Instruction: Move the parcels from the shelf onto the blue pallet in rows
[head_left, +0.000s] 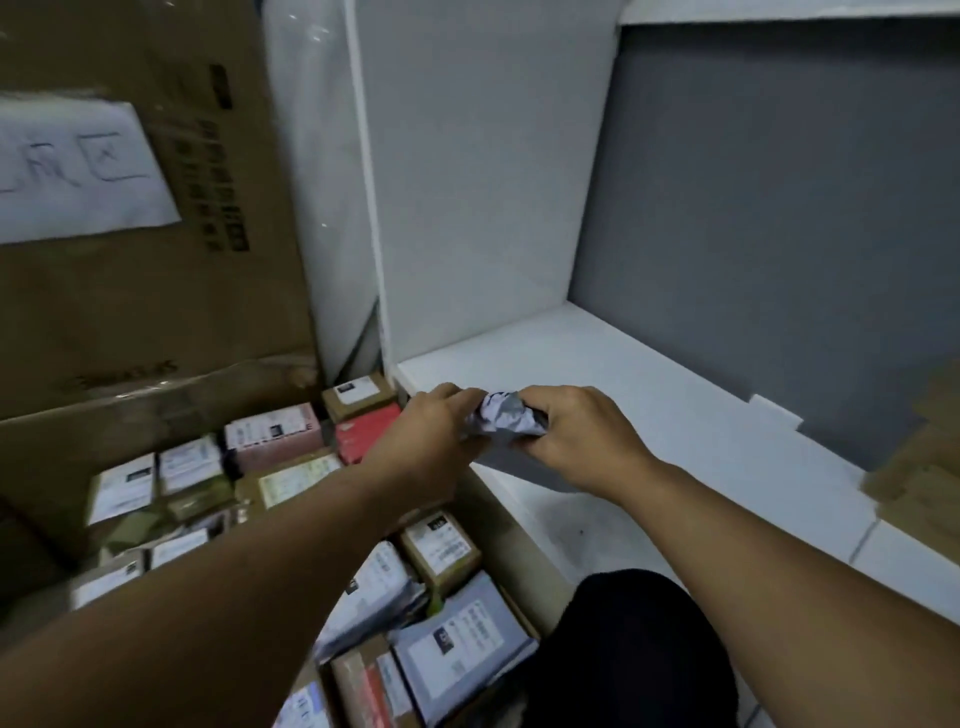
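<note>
A small crumpled grey plastic parcel (503, 418) is held between both hands at the front left corner of the white shelf (649, 395). My left hand (423, 431) grips its left end and my right hand (576, 436) grips its right end. Below and to the left lie several parcels in rows: a red box (363, 434), a pink box (275, 434), brown cartons with labels (441, 551) and grey mailer bags (462, 644). The pallet under them is hidden.
A large cardboard carton (156, 234) with a white paper sheet stands at the left. Brown cardboard boxes (924, 467) sit at the shelf's right end. A white upright panel (467, 182) bounds the shelf on the left. My dark-clothed knee (623, 649) is at the bottom.
</note>
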